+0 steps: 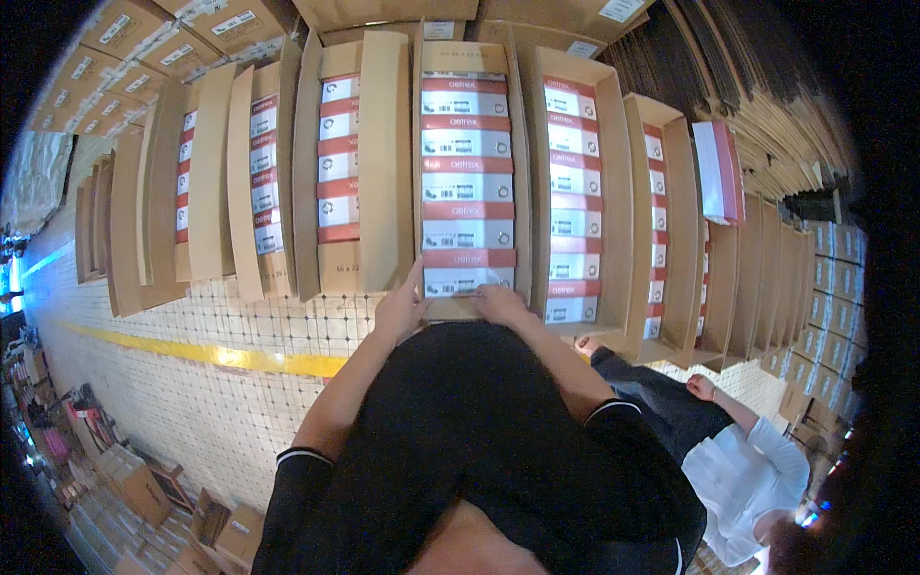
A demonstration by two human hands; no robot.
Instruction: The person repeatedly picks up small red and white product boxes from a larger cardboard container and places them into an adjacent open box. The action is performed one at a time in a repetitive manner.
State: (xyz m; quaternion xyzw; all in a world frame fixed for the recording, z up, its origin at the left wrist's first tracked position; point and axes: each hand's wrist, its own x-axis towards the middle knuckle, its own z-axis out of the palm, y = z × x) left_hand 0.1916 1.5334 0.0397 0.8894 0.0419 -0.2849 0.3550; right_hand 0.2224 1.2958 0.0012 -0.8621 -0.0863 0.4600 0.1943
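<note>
Head view: at left, a tall cardboard flap [386,163] stands where it might snag a wrist. The left hand [400,310] lies at the near left corner of the middle carton [450,310], fingers extended, its grip impossible to tell. Red-and-white boxes [468,187] line that carton; the nearest box [469,273], closely fitted, could jam or crease if pressed unevenly. The right hand [501,304], fingers bent, touches its near edge, hold unclear. Farther right, a neighbouring carton [616,192] and a co-worker [733,474] could mean a bumped elbow.
</note>
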